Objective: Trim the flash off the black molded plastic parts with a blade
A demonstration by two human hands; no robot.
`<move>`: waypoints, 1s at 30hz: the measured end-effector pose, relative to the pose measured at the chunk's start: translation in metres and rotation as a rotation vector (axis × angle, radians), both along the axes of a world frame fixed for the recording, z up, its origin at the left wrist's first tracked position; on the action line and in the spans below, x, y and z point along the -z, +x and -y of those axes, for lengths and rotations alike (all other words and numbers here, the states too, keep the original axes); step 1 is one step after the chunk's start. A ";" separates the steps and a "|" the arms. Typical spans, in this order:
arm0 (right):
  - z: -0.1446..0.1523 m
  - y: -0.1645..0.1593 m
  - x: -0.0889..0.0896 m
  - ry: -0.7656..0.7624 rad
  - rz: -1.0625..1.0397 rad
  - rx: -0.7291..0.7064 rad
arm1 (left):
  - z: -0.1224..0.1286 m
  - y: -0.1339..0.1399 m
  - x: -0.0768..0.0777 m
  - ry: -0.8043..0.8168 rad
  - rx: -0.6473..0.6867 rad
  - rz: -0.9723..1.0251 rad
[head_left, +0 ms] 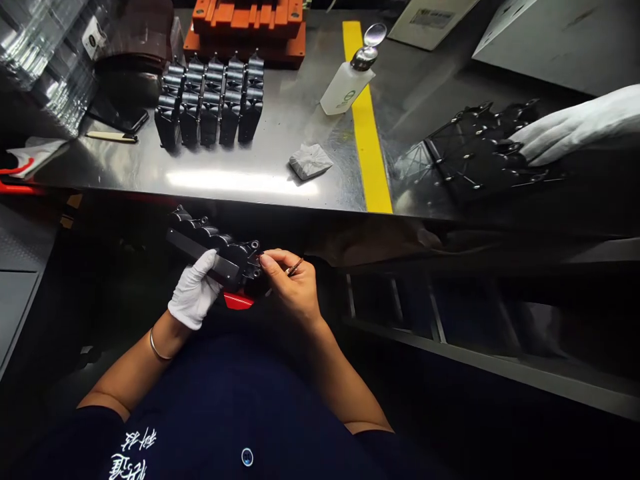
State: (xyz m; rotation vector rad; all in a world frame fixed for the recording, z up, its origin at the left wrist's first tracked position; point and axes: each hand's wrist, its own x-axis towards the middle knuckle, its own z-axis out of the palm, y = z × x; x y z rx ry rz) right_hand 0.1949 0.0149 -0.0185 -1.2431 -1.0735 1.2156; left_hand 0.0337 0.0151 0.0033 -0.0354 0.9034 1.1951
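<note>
A black moulded part (205,237) with a row of rounded chambers and a flat side plate tilts in front of the bench edge. My left hand (195,293), in a white glove, is closed around its lower side, thumb on the plate. Bare, my right hand (293,283) has thumb and forefinger pinched against the part's right end. Between its fingers a thin stick-like tool (295,267) is tucked; its lower end is hard to make out. What the fingertips pinch is too small to see. Beneath the part shows a red piece (239,301).
On the metal bench (230,173) stand several black parts (210,103) in rows, an orange fixture (245,33), a white bottle (347,83) and a crumpled white wad (310,161). Another person's gloved hand (565,130) touches a larger black part (470,150), beyond yellow tape (370,153).
</note>
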 end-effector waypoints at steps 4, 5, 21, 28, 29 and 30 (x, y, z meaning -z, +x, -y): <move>0.000 0.003 0.000 -0.041 -0.020 -0.021 | 0.003 0.001 0.001 -0.044 0.038 0.012; 0.000 0.003 0.001 -0.049 -0.045 -0.028 | 0.003 0.001 0.001 -0.058 0.045 0.030; -0.011 0.032 -0.008 0.416 0.701 -0.311 | 0.014 -0.038 0.017 0.085 0.363 -0.033; -0.007 0.020 -0.032 0.826 0.614 -0.653 | 0.017 -0.032 0.014 0.187 0.458 -0.061; -0.008 0.020 -0.030 0.830 0.634 -0.614 | 0.018 -0.031 0.015 0.170 0.436 -0.057; -0.009 0.020 -0.027 0.834 0.652 -0.571 | 0.019 -0.030 0.017 0.141 0.406 -0.055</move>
